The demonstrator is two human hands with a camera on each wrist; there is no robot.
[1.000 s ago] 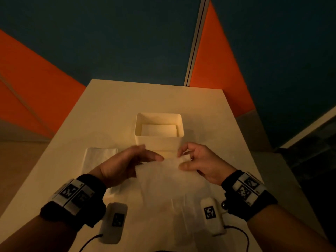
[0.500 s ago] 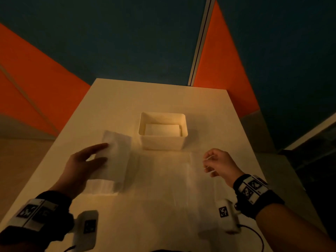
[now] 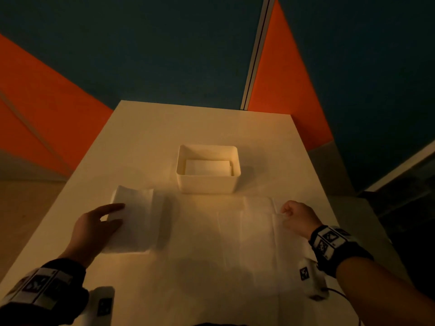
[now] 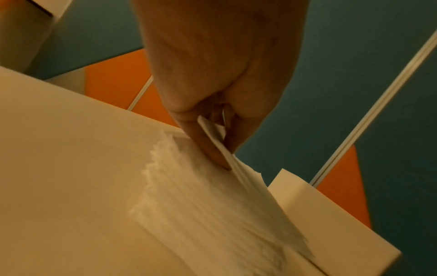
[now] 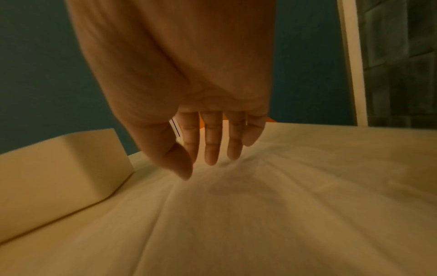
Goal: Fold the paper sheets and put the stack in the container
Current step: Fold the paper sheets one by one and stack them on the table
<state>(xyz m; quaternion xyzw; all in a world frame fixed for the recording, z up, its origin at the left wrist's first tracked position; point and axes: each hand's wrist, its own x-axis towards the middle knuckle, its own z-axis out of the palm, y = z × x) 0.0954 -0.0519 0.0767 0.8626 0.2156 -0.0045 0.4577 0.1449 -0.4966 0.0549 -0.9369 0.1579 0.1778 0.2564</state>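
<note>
A thin white paper sheet (image 3: 211, 227) lies opened out across the table in front of the white container (image 3: 207, 184). My left hand (image 3: 120, 214) pinches its left end, which stands raised and curls over. In the left wrist view the left hand (image 4: 222, 149) has thumb and fingers on that edge, above a stack of ragged-edged sheets (image 4: 179, 186). My right hand (image 3: 283, 214) pinches the sheet's right edge just above the table. In the right wrist view the right hand (image 5: 189, 168) has its thumb on the sheet (image 5: 260, 214). A folded paper (image 3: 207, 167) lies inside the container.
The white table (image 3: 188, 123) is narrow; its left and right edges run close to both hands. The container (image 5: 59, 168) stands just left of the right hand and to the right of the left hand (image 4: 307, 205). Orange and dark teal surfaces lie beyond the table.
The hands, close together in front of the container a second ago, have drawn apart. The left went left over the stack, the right went right, and the sheet opened out wide.
</note>
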